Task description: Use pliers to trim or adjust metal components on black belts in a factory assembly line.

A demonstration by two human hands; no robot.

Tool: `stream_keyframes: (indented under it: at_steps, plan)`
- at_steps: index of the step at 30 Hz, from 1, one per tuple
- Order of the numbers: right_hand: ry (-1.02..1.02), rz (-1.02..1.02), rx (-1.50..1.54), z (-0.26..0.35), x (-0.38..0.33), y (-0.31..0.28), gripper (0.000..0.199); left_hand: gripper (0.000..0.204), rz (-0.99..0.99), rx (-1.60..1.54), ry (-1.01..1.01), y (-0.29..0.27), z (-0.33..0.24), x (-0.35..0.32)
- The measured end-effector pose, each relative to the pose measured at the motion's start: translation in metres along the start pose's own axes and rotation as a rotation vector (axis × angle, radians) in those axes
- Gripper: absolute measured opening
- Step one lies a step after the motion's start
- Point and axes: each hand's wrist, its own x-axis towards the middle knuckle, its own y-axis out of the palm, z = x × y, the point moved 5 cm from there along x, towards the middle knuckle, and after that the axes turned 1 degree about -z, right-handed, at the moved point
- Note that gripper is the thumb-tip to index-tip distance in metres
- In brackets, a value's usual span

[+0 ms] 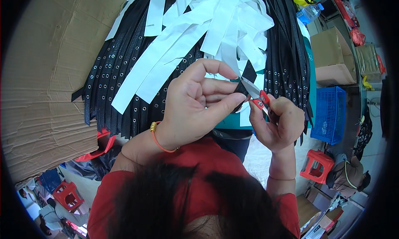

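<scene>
Between the thumb and fingers of my left hand is the end of a black strap, held above the table. My right hand grips a small pair of scissors with red handles. Their metal blades meet the strap end close to my left fingertips; whether they are cutting into it I cannot tell. Behind my hands lies a heap of white strips. Black straps with metal eyelets spread out under it to the left, and another bundle of black straps runs along the right side.
A large cardboard sheet stands along the left. To the right are an open cardboard box, a blue plastic basket and a red stool. At the far right corner lies a water bottle. Another person is at the lower right.
</scene>
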Motion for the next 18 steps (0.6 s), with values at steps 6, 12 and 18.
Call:
stream_keyframes:
  at_steps: [6, 12, 18]
  plan:
    - [-0.06, 0.021, -0.038, 0.0, 0.004, 0.003, 0.028, 0.033, 0.021, 0.01, 0.014, -0.002, 0.003, 0.002]
    - [0.157, -0.131, 0.162, -0.013, -0.003, 0.001, 0.027, 0.032, 0.031, 0.019, -0.014, -0.002, 0.003, 0.006]
    - [0.014, -0.091, 0.04, -0.006, 0.0, 0.006, 0.027, 0.034, -0.005, 0.0, -0.024, -0.003, 0.004, 0.006]
